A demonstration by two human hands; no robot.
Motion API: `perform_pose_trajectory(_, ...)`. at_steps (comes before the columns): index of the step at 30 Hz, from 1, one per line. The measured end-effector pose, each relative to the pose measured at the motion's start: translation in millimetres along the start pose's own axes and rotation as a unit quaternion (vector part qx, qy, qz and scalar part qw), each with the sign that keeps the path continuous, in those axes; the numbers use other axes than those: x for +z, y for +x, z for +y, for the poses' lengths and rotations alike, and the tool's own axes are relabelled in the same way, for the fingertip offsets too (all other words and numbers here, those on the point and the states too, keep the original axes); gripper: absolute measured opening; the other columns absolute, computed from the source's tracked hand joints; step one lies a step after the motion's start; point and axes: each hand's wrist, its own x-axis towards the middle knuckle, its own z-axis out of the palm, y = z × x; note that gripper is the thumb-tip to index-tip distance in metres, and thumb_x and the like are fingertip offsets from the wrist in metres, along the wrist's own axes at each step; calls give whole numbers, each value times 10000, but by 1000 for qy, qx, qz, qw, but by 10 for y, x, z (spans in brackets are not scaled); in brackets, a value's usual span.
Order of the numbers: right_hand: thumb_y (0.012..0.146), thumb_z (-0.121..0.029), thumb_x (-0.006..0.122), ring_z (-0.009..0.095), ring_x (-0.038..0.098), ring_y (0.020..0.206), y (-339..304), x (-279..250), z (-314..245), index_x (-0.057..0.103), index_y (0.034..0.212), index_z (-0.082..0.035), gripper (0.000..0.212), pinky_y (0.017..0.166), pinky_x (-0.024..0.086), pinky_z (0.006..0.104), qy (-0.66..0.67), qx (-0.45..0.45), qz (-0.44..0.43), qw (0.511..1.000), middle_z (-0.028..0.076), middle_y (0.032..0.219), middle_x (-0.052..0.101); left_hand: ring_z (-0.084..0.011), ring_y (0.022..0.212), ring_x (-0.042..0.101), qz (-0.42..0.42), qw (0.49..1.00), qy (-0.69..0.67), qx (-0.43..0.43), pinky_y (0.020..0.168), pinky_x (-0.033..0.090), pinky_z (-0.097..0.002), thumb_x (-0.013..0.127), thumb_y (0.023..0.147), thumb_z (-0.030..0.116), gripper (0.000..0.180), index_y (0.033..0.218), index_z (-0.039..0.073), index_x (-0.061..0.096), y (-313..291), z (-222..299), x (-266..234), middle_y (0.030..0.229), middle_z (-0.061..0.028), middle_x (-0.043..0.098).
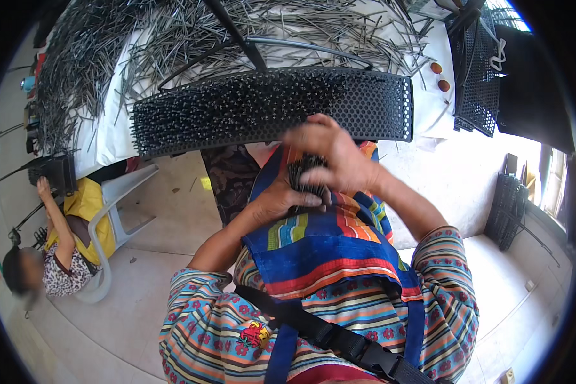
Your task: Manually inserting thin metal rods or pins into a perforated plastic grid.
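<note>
My left hand (278, 200) grips a bundle of thin black metal pins (304, 171) held upright against my striped apron. Over the tops of those pins my right hand (329, 153) curls, its fingers pinching at them. Just beyond both hands a long black perforated plate (371, 105) lies across the table edge; its left and middle parts bristle with pins stuck in the holes, while its right end shows bare holes.
Loose pins (192, 38) are heaped over the white-covered table (105, 137). More black perforated plates (477, 83) stand at the right and another (507, 208) on the floor. A person (61, 249) sits on a white plastic chair (118, 211) at the left, holding a plate.
</note>
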Motion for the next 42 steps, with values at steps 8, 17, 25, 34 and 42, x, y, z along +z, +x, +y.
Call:
perform_pose_trajectory(8,749,-155,748,204,645,769,-168,144,-186,644,1018,3,329,679,495,288,62,169,153,972,117,945,668,-208,745,665,119,985,-28,122,677,565,-328,622,795,-31,314,1104,-11,569,-133,-136,-63,844,-108,659)
perform_pose_trajectory(17,766,-85,725,59,540,571,-111,551,42,690,814,36,135,509,423,235,287,336,180,879,40,628,630,-157,804,666,220,961,-23,169,702,565,-294,658,756,-88,275,1016,-1,661,-29,-94,-197,923,-69,684)
perform_pose_trajectory(25,795,-83,702,61,509,508,-111,641,69,686,798,29,113,450,386,224,325,360,198,852,27,618,610,-196,825,675,234,959,-53,153,711,572,-327,638,753,-99,332,1073,-11,631,-44,-167,-266,946,-91,686)
perform_pose_trajectory(34,832,-64,673,67,542,525,-59,661,59,672,813,25,90,466,412,214,322,334,225,857,27,644,627,-156,783,674,267,944,6,194,676,568,-287,635,762,-99,245,991,-19,671,-69,-86,-136,898,-66,695)
perform_pose_trajectory(42,855,-61,658,93,597,558,-13,590,79,653,816,40,108,496,454,214,374,339,166,847,47,692,652,-184,774,687,327,906,32,266,709,581,-305,624,772,-102,199,953,-29,661,-22,-219,-200,889,-94,692)
